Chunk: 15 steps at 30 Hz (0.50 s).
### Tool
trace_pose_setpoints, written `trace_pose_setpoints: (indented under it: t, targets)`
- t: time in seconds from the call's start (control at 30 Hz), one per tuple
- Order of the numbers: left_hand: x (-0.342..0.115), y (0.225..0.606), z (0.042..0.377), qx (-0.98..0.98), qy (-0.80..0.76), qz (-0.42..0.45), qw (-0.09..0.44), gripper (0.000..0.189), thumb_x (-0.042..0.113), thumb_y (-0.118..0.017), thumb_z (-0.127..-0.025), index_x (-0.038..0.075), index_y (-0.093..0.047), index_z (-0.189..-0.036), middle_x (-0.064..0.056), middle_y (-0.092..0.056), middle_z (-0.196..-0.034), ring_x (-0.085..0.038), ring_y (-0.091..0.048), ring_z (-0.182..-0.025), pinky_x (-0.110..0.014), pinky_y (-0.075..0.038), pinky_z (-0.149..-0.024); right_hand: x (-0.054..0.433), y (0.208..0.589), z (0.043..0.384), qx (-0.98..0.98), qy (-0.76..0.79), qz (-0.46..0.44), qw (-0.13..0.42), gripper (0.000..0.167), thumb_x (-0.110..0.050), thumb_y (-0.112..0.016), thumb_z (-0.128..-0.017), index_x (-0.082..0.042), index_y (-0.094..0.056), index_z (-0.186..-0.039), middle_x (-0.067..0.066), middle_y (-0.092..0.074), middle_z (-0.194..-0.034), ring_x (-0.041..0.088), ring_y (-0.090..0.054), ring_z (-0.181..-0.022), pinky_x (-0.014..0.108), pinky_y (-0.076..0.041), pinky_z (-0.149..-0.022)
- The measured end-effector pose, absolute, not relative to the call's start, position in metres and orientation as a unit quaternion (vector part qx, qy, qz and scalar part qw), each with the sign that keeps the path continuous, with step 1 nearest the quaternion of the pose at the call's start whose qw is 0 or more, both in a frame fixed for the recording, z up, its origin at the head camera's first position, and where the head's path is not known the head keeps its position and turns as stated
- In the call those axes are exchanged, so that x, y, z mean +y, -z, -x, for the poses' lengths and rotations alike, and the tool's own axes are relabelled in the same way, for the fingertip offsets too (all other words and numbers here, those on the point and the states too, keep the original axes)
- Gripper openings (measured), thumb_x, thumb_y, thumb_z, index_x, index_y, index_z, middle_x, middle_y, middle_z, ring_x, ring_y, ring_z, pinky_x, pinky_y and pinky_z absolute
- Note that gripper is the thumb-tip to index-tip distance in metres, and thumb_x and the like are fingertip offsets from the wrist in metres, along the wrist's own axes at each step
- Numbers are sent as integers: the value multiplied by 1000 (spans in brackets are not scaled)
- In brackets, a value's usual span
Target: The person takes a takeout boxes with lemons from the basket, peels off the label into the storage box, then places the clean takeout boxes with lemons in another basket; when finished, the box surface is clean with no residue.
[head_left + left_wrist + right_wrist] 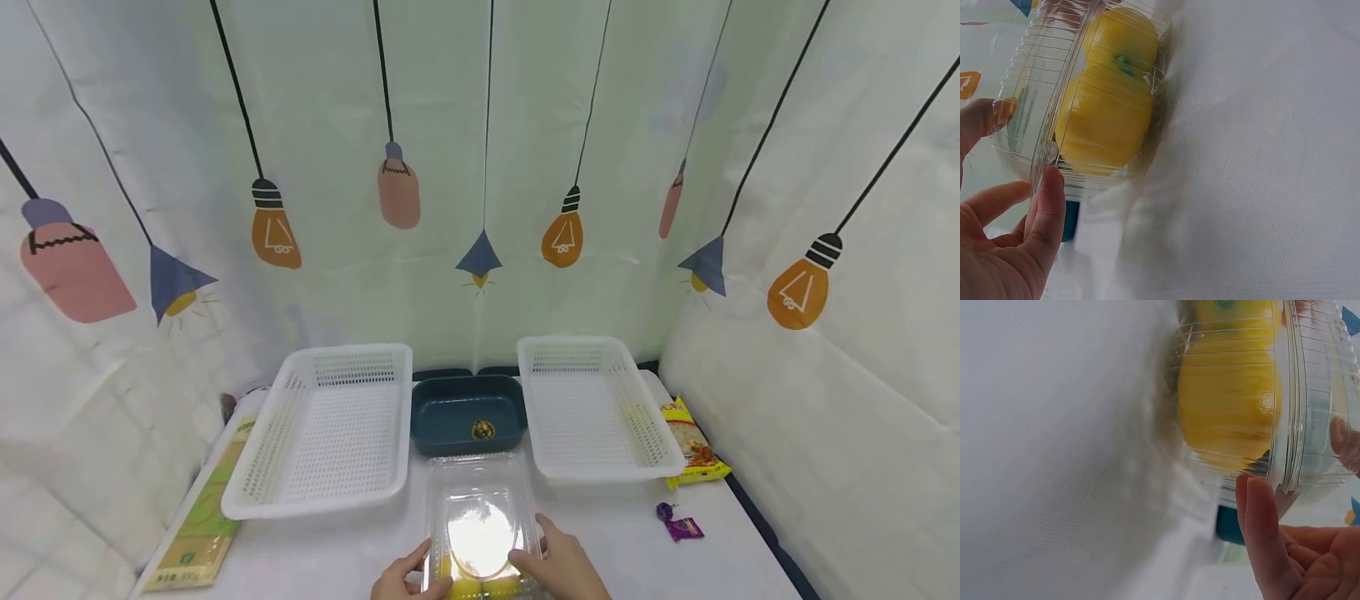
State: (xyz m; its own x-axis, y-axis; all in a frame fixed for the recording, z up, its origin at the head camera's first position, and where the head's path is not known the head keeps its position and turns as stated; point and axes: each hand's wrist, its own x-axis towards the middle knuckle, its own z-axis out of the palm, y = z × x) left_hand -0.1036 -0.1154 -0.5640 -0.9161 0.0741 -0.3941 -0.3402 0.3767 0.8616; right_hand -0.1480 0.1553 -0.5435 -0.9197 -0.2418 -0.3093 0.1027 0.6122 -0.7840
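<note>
A clear plastic box [480, 475] with a ribbed lid stands at the near middle of the table. Yellow round pieces [1104, 122] with a touch of green sit inside it, and glare hides part of its top. My left hand [411, 577] grips the left side, its thumb over the lid and its fingers at the rim. On the opposite side my right hand [564, 565] holds the box the same way. Lid and base meet along the rim in both wrist views, where fingertips [1257, 494] press at the seam.
Two white perforated baskets [318, 500] [600, 475] flank a dark teal bin [435, 417] holding a small gold item [483, 430]. A green and tan packet [198, 533] lies left. At right are a yellow snack bag [693, 446] and small purple wrapped pieces [684, 529].
</note>
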Motion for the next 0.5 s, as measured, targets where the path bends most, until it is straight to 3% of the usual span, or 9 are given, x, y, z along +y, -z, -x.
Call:
trace_pose_setpoints:
  t: [0.5]
  targets:
    - [-116, 558, 94, 805, -567, 73, 158, 89, 42, -76, -84, -14, -39, -142, -15, -57, -100, -12, -70, -66, -29, -61, -62, 162, 538, 137, 871, 450, 93, 175, 89, -45, -76, -84, 15, -42, -140, 6, -69, -90, 15, -64, -76, 35, -54, -66]
